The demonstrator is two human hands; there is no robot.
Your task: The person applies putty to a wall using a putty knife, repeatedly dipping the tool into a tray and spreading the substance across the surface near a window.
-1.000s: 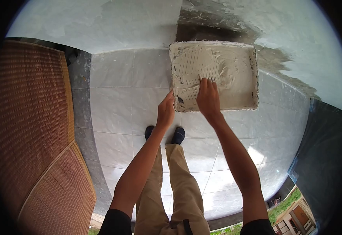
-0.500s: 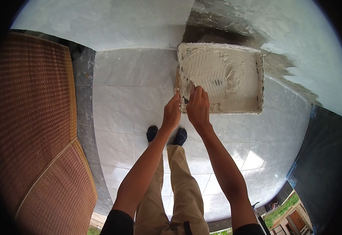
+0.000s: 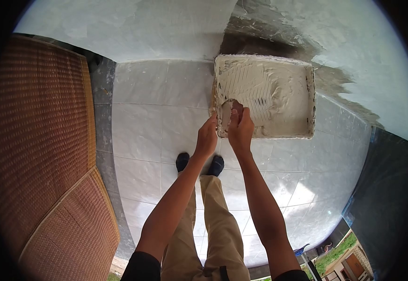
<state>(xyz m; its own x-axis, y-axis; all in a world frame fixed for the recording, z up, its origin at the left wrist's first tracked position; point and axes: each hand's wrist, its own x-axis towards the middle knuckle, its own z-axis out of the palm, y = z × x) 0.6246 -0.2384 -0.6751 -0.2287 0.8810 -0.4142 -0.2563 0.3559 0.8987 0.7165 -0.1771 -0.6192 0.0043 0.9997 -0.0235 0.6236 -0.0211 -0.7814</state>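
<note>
Plaster tray (image 3: 279,100) sits on the tiled floor (image 3: 148,122); left hand (image 3: 207,138) grips its near-left corner, right hand (image 3: 240,129) clenched around a plaster-loaded scraper (image 3: 228,112).

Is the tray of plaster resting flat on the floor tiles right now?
No: the tray is held up off the floor, the left hand gripping its near-left edge and the right hand scooping plaster at its corner.

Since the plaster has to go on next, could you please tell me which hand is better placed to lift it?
Probably the right hand: it is inside the rectangular plaster-smeared tray, with grey plaster on its fingers. The left hand only touches the tray's edge.
</note>
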